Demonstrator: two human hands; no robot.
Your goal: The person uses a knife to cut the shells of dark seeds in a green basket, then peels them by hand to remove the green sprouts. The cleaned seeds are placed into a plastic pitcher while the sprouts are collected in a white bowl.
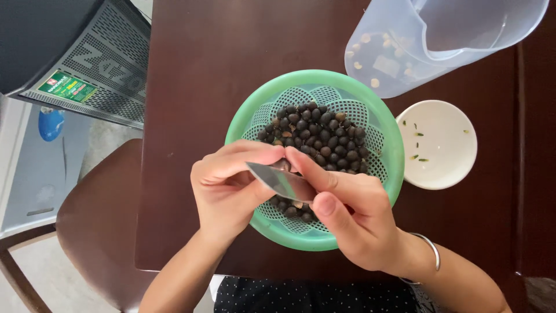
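Dark wooden counter [197,87] carries a green mesh basket [382,185] of dark round seeds [324,136], with a white bowl [440,145] and clear plastic jug [440,40] beyond. Over the basket's near rim, the right hand [353,217] grips a steel knife blade [278,179], long axis running upper-left to lower-right. The left hand [231,188] pinches one seed against it.

- The left hand [229,188] and its forearm are showing bare, with no sleeve, ring or band.
- The right hand [353,217] is wearing a thin silver bangle [431,250] at the wrist.
- Both hands are showing short, unpainted nails.
- The person is wearing a dark garment [313,295] dotted with tiny white spots.
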